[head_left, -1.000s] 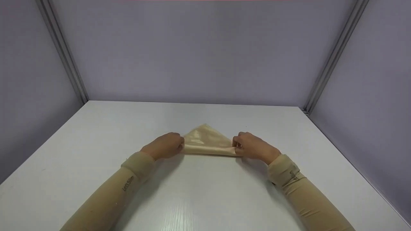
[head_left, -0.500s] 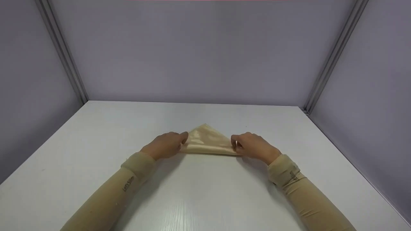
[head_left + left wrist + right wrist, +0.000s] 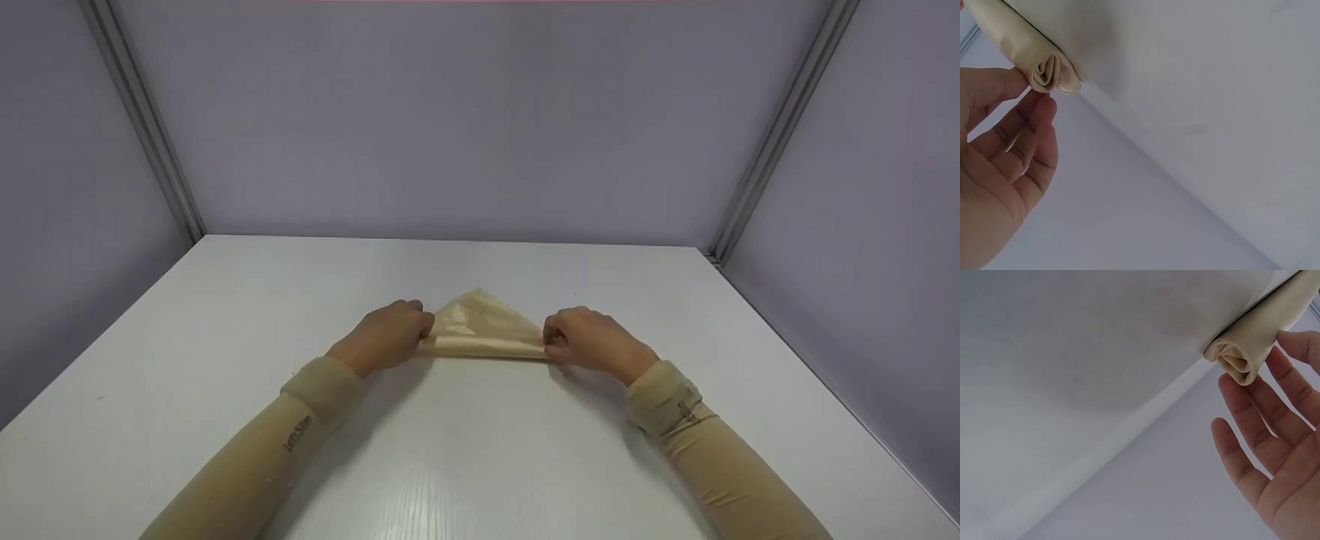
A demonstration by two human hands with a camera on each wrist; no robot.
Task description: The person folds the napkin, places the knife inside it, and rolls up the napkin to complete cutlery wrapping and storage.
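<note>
Grey partition walls (image 3: 480,120) close in our white table (image 3: 480,450). Our left hand (image 3: 386,339) rests its loosely bent fingertips (image 3: 1044,109) on the left end of a tan cloth (image 3: 484,330), rolled along its near edge. Our right hand (image 3: 592,343) does the same at the right end, its fingers (image 3: 1252,410) relaxed against the roll. The cloth lies mid-table, its unrolled point aimed at the far wall.
</note>
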